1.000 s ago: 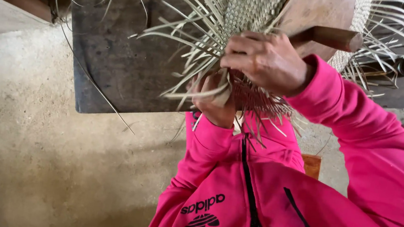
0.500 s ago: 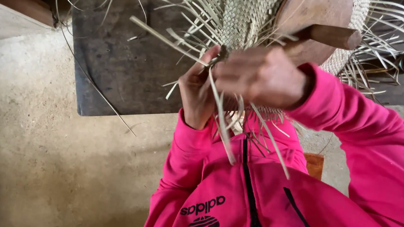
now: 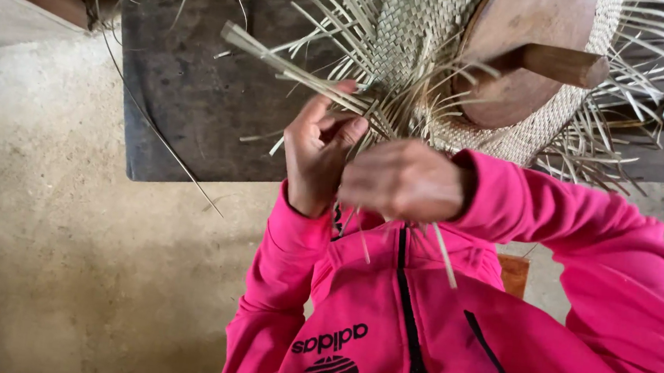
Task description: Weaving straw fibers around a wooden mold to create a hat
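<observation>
Half-woven straw hat (image 3: 426,36) on a round wooden block (image 3: 520,42) with a peg (image 3: 563,64), at the top of the view above both hands; loose strands fan out all round. Left hand (image 3: 320,156) pinches strands at the rim; right hand (image 3: 407,178) curls closed over strands beside it, touching. Pink jacket (image 3: 448,330), dark board (image 3: 186,89) behind, on an earthen floor (image 3: 54,248)

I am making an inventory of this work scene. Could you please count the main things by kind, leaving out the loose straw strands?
Hands: 2, left hand and right hand, both at the straw strands
Woven straw hat: 1
Round wooden block: 1
Dark slab: 1
Total: 5
</observation>
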